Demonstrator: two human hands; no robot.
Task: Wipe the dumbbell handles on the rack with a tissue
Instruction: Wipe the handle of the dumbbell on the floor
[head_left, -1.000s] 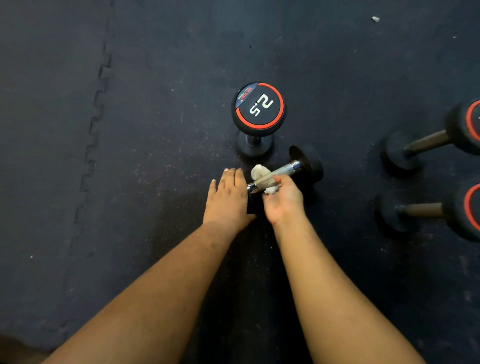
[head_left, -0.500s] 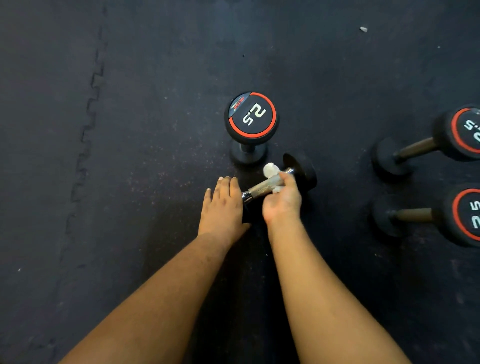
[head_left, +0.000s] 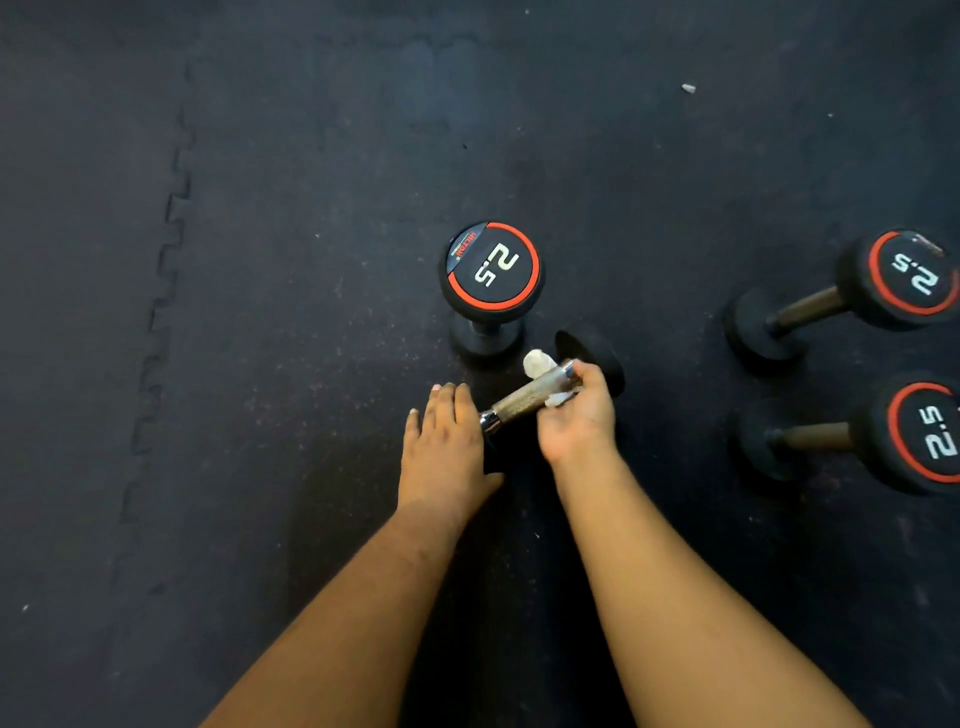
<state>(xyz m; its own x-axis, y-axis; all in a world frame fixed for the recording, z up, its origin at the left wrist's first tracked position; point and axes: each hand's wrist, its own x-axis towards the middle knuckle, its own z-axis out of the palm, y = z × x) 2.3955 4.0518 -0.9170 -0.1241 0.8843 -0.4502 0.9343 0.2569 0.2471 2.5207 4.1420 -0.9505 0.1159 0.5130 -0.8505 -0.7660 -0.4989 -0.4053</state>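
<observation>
Head: dumbbell handle (head_left: 524, 401) between hands

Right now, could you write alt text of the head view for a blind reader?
The right hand wipes the knurled chrome handle of a black dumbbell with a crumpled white tissue, while the left hand rests flat on its near end. Three more black 2.5 dumbbells stand on the dark rubber floor.

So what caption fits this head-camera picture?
Right hand wipes a dumbbell handle with tissue; left hand steadies its end.
</observation>
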